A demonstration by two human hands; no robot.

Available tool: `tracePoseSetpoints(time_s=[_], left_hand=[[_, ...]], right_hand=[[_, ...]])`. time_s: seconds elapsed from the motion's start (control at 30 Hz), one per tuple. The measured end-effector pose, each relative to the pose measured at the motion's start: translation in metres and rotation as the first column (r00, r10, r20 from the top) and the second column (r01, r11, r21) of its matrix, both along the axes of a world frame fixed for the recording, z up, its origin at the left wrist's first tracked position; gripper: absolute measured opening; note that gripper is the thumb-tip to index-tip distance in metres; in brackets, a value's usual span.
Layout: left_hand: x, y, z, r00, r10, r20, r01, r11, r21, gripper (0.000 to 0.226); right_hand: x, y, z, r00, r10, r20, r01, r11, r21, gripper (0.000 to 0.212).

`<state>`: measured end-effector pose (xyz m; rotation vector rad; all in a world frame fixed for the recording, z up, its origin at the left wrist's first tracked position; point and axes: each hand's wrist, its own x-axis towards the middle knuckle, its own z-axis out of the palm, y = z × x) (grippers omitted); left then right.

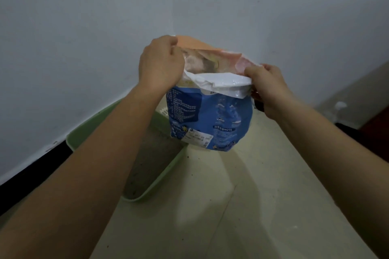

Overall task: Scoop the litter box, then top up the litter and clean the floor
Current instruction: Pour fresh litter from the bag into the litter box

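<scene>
The blue litter bag (pixel 210 118), printed "NOTE" beside Chinese characters and bearing a white barcode sticker (pixel 199 137), hangs in the air at centre. The left hand (pixel 160 65) pinches its opened top at ten o'clock, the right hand (pixel 267 86) at two o'clock. The green litter box (pixel 160 176) sits at seven o'clock below, on speckled cream floor (pixel 242 206).

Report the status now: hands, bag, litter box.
Left hand and right hand grip the open blue plastic litter bag by its top. Bag held above green plastic litter box. Nothing in between.

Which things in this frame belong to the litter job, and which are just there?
Belongs to the job:
- blue litter bag, held open by left hand and right hand
- green litter box
- speckled floor

Just there:
- small white object by the right wall
- black baseboard
</scene>
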<state>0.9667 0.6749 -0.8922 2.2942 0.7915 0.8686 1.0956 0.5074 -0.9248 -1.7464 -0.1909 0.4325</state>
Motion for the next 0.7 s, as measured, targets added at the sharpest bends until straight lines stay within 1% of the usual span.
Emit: tracePoseSetpoints(time_s=[0.03,0.1,0.17,0.23,0.27,0.3,0.33,0.37,0.4,0.43,0.47,0.5,0.53,0.57,0.6,0.63,0.67,0.7], left_hand=[[0.002,-0.003,-0.001,1.000,0.005,0.031,-0.005,1.000,-0.020,0.044],[0.005,-0.008,0.000,0.997,0.015,0.077,-0.013,0.999,-0.036,0.044],[0.009,-0.013,0.007,0.994,0.020,0.107,-0.014,0.998,-0.055,0.045],[0.015,-0.013,0.015,0.992,0.031,0.125,-0.020,0.995,-0.094,0.046],[0.017,-0.011,0.018,0.992,0.035,0.124,-0.023,0.995,-0.098,0.046],[0.020,-0.009,0.020,0.993,0.039,0.113,-0.029,0.996,-0.088,0.047],[0.023,-0.006,0.022,0.995,0.041,0.090,-0.035,0.997,-0.066,0.047],[0.026,-0.003,0.022,0.997,0.044,0.058,-0.041,0.998,-0.040,0.046],[0.028,-0.001,0.022,0.999,0.046,0.025,-0.046,0.999,-0.005,0.042],[0.031,0.002,0.021,0.999,0.047,-0.008,-0.046,0.998,0.041,0.034],[0.033,0.005,0.020,0.998,0.048,-0.045,-0.044,0.994,0.095,0.025],[0.035,0.007,0.019,0.995,0.050,-0.083,-0.037,0.989,0.145,0.020],[0.036,0.009,0.018,0.992,0.047,-0.118,-0.025,0.983,0.181,0.017],[0.038,0.011,0.017,0.988,0.041,-0.146,-0.012,0.981,0.195,0.018],[0.039,0.015,0.016,0.986,0.031,-0.164,0.002,0.981,0.195,0.022],[0.039,0.018,0.016,0.985,0.015,-0.172,0.015,0.985,0.173,0.028],[0.040,0.020,0.018,0.984,0.006,-0.175,0.019,0.989,0.145,0.035],[0.040,0.023,0.020,0.985,0.000,-0.173,0.021,0.993,0.117,0.040]], right_hand=[[0.000,-0.003,0.002,1.000,-0.004,-0.011,0.004,1.000,-0.001,0.039],[-0.001,-0.009,0.010,0.997,-0.028,-0.069,0.030,0.999,0.031,0.023],[0.002,-0.014,0.020,0.989,-0.063,-0.132,0.076,0.992,0.098,0.020],[0.010,-0.017,0.025,0.992,-0.092,-0.083,0.102,0.986,0.132,0.009],[0.013,-0.018,0.027,0.994,-0.108,-0.024,0.110,0.986,0.126,0.008],[0.017,-0.019,0.030,0.991,-0.123,0.053,0.116,0.986,0.120,0.013],[0.021,-0.019,0.030,0.976,-0.139,0.167,0.124,0.988,0.094,0.017],[0.026,-0.020,0.029,0.937,-0.144,0.320,0.146,0.989,0.015,0.022],[0.030,-0.022,0.027,0.864,-0.123,0.489,0.204,0.972,-0.115,0.027],[0.032,-0.023,0.026,0.782,-0.081,0.618,0.279,0.932,-0.230,0.031],[0.036,-0.023,0.024,0.727,-0.052,0.684,0.337,0.896,-0.290,0.033],[0.039,-0.021,0.023,0.717,-0.037,0.697,0.350,0.883,-0.312,0.033],[0.042,-0.019,0.022,0.758,-0.030,0.651,0.316,0.891,-0.326,0.031],[0.045,-0.016,0.023,0.829,-0.034,0.558,0.247,0.917,-0.312,0.028],[0.046,-0.014,0.027,0.906,-0.033,0.421,0.163,0.947,-0.276,0.025],[0.046,-0.014,0.031,0.963,-0.007,0.269,0.078,0.964,-0.254,0.022],[0.046,-0.013,0.035,0.989,0.029,0.146,0.009,0.967,-0.254,0.023],[0.047,-0.012,0.036,0.995,0.051,0.087,-0.026,0.963,-0.267,0.023]])
